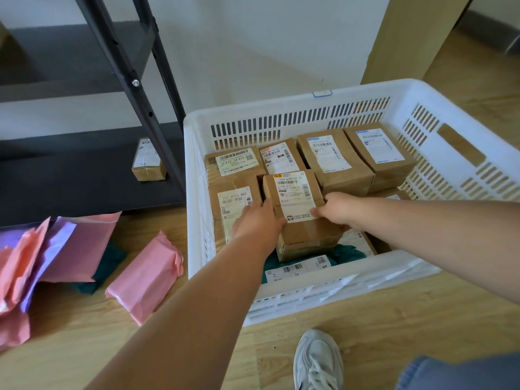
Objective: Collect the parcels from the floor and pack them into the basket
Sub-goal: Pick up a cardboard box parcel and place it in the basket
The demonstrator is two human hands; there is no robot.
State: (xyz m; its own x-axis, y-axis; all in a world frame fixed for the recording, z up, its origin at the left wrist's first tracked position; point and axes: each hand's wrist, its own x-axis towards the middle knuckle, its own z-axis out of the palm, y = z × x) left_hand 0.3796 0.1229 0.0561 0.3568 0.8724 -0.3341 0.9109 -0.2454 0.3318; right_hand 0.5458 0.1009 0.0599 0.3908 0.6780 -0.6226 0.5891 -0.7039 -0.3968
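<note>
Fingers of left hand (257, 220) and right hand (339, 209) clasp the brown box (298, 198) by its side edges inside the basket (197, 128).

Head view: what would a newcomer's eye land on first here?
The white basket fills the right half, packed with labelled brown boxes. At its centre the left hand and right hand hold one box from either side. On the floor to the left lie pink mailers.
</note>
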